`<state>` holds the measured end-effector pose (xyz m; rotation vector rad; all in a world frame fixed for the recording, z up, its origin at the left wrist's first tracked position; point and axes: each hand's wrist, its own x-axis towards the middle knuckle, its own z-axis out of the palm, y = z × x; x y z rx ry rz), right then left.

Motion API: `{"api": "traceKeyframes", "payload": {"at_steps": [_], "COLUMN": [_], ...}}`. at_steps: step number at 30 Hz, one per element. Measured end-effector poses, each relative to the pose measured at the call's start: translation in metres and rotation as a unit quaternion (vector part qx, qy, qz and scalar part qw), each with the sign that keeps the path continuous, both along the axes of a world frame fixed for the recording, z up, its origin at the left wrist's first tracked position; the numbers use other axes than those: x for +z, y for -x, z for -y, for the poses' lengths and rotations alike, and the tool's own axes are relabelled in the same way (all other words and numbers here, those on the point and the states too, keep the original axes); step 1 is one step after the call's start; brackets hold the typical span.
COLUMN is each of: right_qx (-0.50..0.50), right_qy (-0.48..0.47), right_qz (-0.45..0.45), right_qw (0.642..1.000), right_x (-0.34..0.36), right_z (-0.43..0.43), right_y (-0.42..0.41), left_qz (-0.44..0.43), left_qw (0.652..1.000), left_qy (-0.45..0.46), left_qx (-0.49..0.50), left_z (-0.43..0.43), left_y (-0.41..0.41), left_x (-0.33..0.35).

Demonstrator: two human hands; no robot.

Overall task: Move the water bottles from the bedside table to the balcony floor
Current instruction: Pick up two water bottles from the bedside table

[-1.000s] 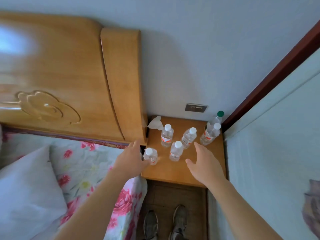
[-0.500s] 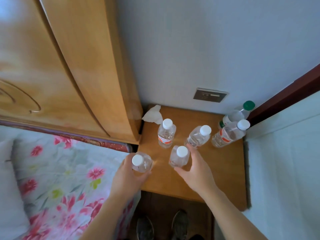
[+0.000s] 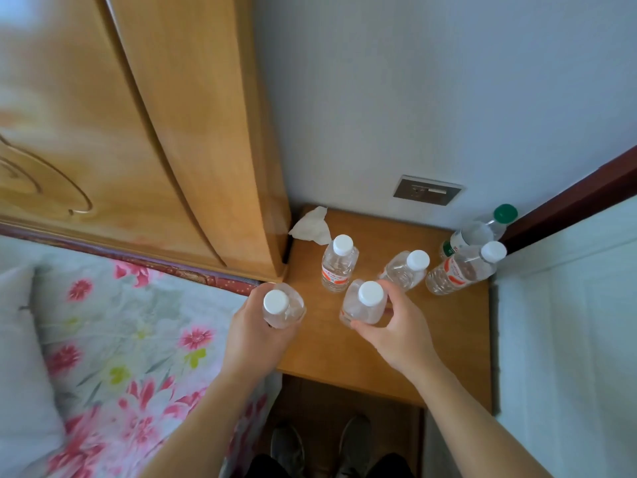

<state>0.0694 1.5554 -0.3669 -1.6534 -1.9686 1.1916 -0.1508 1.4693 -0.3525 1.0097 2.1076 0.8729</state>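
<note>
Your left hand (image 3: 256, 334) is wrapped round the body of the left bottle (image 3: 282, 307), at the worktop's (image 3: 448, 357) edge next to the bed (image 3: 120, 339). Your right hand (image 3: 400, 334) holds the right bottle (image 3: 363, 303), thumb on the near side and fingers round the far side. I cannot tell whether either bottle has left the wood.

Four more stand beyond your hands:
- The upright bottle (image 3: 338, 265) is just past the gap between your hands.
- The bare bottle (image 3: 405, 270) is right behind your right fingers, close enough to knock.
- The red-label bottle (image 3: 458, 269) and the green-cap bottle (image 3: 482, 231) are further out to your right, in the corner.

A tissue (image 3: 312, 225) lies beyond your left hand.

These are small, clear plastic bottles and they look full, so expect a modest weight and thin walls that give if you squeeze. The plastic is smooth. Grip round the body below the shoulder, not by the white cap. One in each hand should carry easily.

Two of the standing bottles wear red-and-white bands, and the green-capped one a green-and-white band. The print on all of them is too small to read, and no brand can be made out.
</note>
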Motion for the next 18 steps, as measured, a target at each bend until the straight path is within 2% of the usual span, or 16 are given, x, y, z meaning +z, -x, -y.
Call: {"api": "traceKeyframes", "payload": {"at_steps": [11, 18], "right_qx": [0.01, 0.021], "right_qy": [-0.059, -0.101], "right_qz": [-0.023, -0.03], "right_qw": [0.998, 0.994], "right_x": [0.139, 0.21], "right_z": [0.008, 0.019], "right_y": [0.022, 0.035], "left_qz": [-0.018, -0.017], "left_qw": [0.996, 0.995], "left_qy": [-0.077, -0.09], "left_qx": [-0.03, -0.024], "left_z": [0.008, 0.021], "left_y": [0.03, 0.044], "left_x": [0.128, 0.195]}}
